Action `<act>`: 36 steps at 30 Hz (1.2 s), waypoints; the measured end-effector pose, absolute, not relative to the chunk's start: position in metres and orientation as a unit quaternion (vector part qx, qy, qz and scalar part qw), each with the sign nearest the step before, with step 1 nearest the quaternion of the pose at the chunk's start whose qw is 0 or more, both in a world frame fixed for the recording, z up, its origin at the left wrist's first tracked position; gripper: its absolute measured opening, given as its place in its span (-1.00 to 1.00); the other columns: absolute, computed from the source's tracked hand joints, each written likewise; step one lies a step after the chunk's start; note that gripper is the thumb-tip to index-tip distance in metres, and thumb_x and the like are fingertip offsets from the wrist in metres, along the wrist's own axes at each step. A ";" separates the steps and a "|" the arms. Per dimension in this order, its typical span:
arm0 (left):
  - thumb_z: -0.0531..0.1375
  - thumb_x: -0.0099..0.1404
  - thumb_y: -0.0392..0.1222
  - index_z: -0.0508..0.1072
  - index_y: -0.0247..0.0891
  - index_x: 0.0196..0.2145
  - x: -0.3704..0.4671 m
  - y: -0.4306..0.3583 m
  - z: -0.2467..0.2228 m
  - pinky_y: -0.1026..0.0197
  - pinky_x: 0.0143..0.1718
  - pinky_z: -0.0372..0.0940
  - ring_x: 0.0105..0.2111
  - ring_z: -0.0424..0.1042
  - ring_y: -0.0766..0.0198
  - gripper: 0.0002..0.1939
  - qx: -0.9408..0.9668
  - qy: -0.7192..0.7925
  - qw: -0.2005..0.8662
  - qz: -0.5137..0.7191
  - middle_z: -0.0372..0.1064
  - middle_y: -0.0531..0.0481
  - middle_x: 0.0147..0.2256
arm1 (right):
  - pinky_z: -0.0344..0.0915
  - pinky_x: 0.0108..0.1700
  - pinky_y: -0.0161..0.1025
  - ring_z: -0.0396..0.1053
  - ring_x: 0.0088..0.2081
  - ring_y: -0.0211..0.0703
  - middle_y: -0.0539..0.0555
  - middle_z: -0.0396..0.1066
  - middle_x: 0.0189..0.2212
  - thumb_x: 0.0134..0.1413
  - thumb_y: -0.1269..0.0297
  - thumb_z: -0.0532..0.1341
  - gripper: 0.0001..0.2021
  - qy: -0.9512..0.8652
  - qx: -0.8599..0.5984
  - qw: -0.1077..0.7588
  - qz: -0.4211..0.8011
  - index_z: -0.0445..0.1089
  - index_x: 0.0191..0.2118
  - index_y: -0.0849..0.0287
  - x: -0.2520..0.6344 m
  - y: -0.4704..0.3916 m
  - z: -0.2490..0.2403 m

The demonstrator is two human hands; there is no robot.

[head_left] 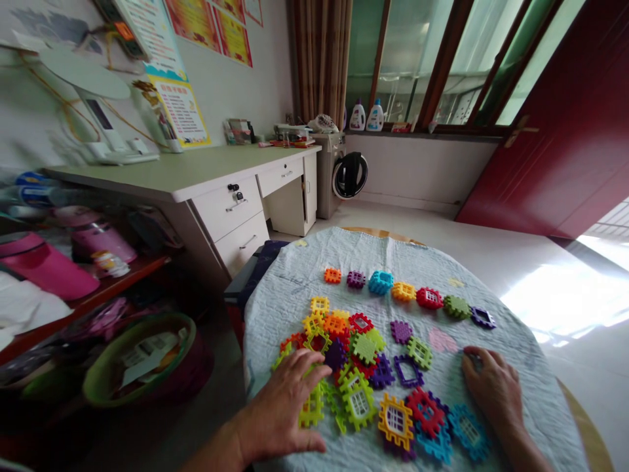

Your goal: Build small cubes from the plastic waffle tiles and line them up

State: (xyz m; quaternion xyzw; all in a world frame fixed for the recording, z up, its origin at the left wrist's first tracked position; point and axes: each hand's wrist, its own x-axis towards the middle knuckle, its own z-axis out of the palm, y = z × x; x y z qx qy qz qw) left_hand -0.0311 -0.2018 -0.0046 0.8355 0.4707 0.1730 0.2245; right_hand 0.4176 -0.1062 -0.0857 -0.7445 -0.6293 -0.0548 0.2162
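Note:
My left hand [282,410] is over the left side of a heap of plastic interlocking blocks, its fingers spread and thumb apart. Beneath and beside its fingers lie lime-green window-shaped blocks [358,401]; the hand partly hides some. My right hand [495,387] rests palm down on the cloth, fingers loosely bent and thumb apart, with a dark patch beneath that I cannot make out. Nearest to it is a blue block [468,431]. Also close are a red block [425,412], a yellow-orange block [396,421] and a purple frame block [407,372].
Across the far side of the round table, on its pale blue cloth [295,275], runs a row of coloured blocks, including a cyan stack [381,282] and a green stack [457,307]. A dark stool [260,262] adjoins the table's left edge. A desk [196,174] stands beyond.

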 end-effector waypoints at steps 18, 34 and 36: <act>0.19 0.27 -0.14 0.36 -0.13 0.06 0.001 -0.184 -0.037 -0.03 0.11 0.32 0.06 0.37 0.06 -0.61 0.811 0.507 0.061 0.287 0.36 -0.14 0.05 | 0.21 0.02 0.00 0.36 -0.14 0.10 0.21 0.45 -0.15 0.08 0.05 0.00 -0.60 -0.629 -0.741 0.223 -0.068 0.47 -0.19 0.15 0.417 -0.107 -0.088; 0.13 0.21 -0.40 0.27 -0.13 0.17 -0.002 -0.145 -0.015 -0.06 0.21 0.15 0.14 0.25 0.09 -0.44 0.778 0.556 0.084 0.281 0.34 -0.06 0.11 | 0.20 0.02 0.00 0.36 -0.13 0.09 0.20 0.44 -0.17 0.08 0.08 -0.01 -0.62 -0.631 -0.736 0.231 -0.080 0.46 -0.21 0.15 0.417 -0.106 -0.090; 0.19 0.14 -0.41 0.29 -0.12 0.14 -0.002 -0.134 -0.011 -0.06 0.20 0.13 0.14 0.22 0.06 -0.40 0.794 0.547 0.103 0.243 0.35 -0.03 0.09 | 0.20 0.01 -0.01 0.36 -0.14 0.08 0.20 0.44 -0.17 0.08 0.08 -0.01 -0.62 -0.629 -0.739 0.228 -0.080 0.46 -0.21 0.15 0.416 -0.106 -0.089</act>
